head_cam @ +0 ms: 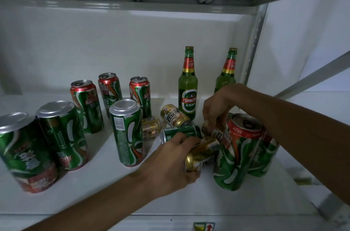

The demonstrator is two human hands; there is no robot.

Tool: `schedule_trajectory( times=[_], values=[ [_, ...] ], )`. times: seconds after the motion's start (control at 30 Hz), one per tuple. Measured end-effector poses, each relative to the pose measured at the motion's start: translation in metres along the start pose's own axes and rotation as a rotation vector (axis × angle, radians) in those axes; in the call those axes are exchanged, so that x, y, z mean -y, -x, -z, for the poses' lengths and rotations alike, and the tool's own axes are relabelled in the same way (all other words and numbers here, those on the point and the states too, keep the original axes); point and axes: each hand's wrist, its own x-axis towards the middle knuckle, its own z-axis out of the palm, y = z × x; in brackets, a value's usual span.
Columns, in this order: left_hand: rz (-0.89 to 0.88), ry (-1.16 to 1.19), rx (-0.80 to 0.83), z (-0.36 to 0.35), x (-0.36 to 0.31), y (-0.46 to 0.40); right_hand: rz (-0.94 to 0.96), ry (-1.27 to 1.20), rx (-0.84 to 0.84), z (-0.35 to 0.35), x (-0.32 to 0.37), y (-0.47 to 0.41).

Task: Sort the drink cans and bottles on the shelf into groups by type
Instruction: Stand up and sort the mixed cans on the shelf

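- Two green glass Tsingtao beer bottles stand upright at the upper right of centre: the left bottle (187,87) in full view, the right bottle (227,71) with its lower part hidden behind the right forearm.
- Eight tall green-and-red cans stand upright on the white shelf (94,193).
- Six of them are in the left half: three at the back with pull-tabs up (87,106) (110,91) (140,96), three nearer with plain silver ends up (26,153) (63,135) (127,132).
- The other two tall cans are at the right, one in front (237,152) and one (265,157) mostly hidden behind it.
- Small cans lie on their sides in the centre: gold ones at (175,115) and (150,127), and one dark green can (181,132).
- The left hand (170,162) grips a gold small can (201,154), fingers curled round it, low centre.
- The right hand (216,107) reaches down, fingertips pinching another small can (208,129) just beside the front right tall can; its colour is hard to tell.
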Motion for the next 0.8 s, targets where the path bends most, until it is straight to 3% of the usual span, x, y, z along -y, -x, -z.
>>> schedule_trajectory(
  times=[0.6,0.8],
  values=[
    [-0.022,-0.065,0.015,0.056,0.006,0.016,0.021,-0.005,0.013,-0.003,0.006,-0.002],
    [0.014,-0.179,0.115,0.082,0.005,0.022,0.080,0.113,-0.113,0.005,0.008,0.016]
  ],
)
